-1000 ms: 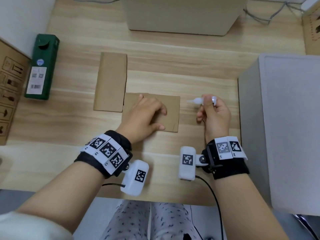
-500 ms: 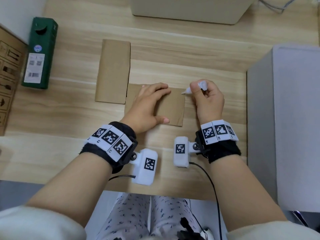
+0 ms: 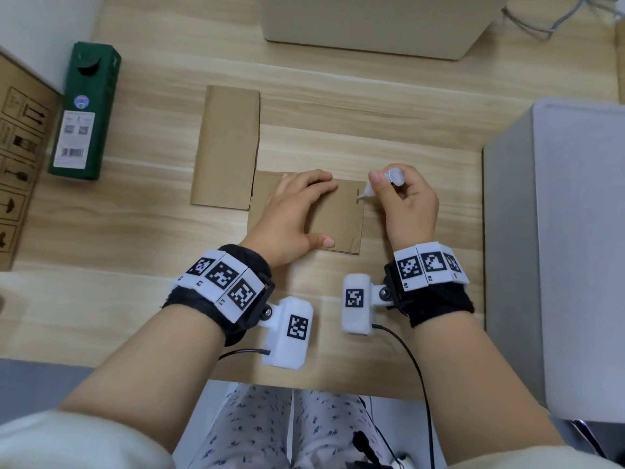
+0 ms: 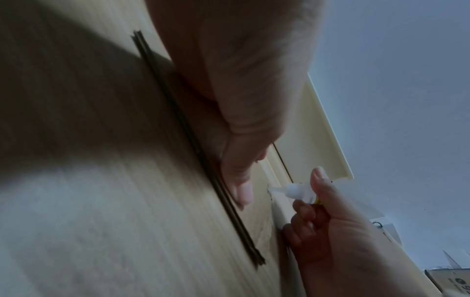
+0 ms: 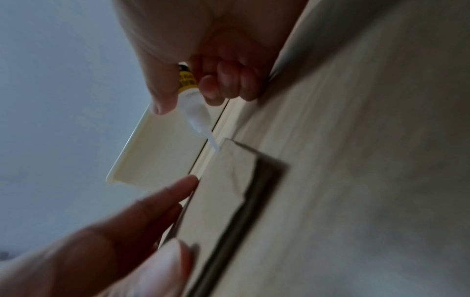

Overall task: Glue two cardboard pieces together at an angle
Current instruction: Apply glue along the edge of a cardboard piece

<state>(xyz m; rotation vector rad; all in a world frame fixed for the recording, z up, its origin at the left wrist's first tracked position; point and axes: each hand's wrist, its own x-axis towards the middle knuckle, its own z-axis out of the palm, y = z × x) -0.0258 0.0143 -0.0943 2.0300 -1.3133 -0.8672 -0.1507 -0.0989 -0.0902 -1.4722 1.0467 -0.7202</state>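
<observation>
Meanwhile, glue tube nozzle at cardboard piece corner, left hand flat.

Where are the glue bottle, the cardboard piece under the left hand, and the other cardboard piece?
glue bottle [image 5: 191,104]: right wrist view, clear neck below the label.
near cardboard piece [image 3: 341,218]: head view, bare right half.
far cardboard piece [image 3: 228,147]: head view, middle of its face.

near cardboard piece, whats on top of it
The left hand presses flat on the near cardboard piece; the glue bottle nozzle touches its right edge. Cardboard beneath the palm is hidden.
</observation>
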